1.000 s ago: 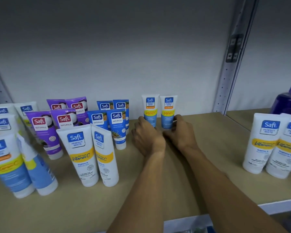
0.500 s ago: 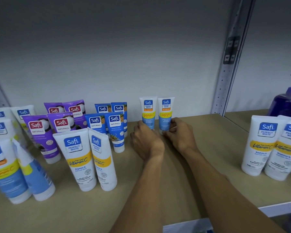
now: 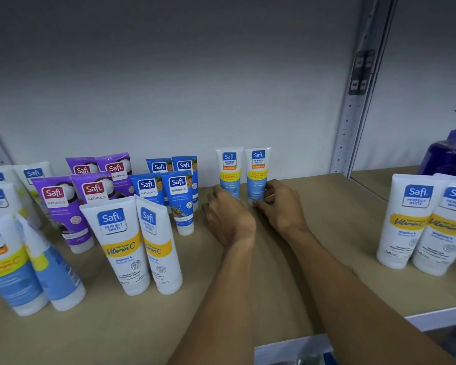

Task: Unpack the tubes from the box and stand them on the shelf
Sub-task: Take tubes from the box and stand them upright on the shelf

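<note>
Two small tubes upright on their caps, side by side at the back of the shelf, well left of the metal post. Right tube pinched at its foot between thumb and curled fingers of the right hand; left tube met low down by the left hand, fingers hidden behind the knuckles, grip impossible to tell. Probably best: press each cap flat to the board, square the labels forward, then let go gently to avoid a topple. Readable on both: Safi, Perfect White, Vitamin C, an orange Oil Control band. Farther left of the post, blue tubes and purple tubes marked Safi Naturals, then large white tubes reading Safi Perfect White, Vitamin C, Brighten & Refresh Skin. Right of the post, more white tubes and a purple pump bottle.
</note>
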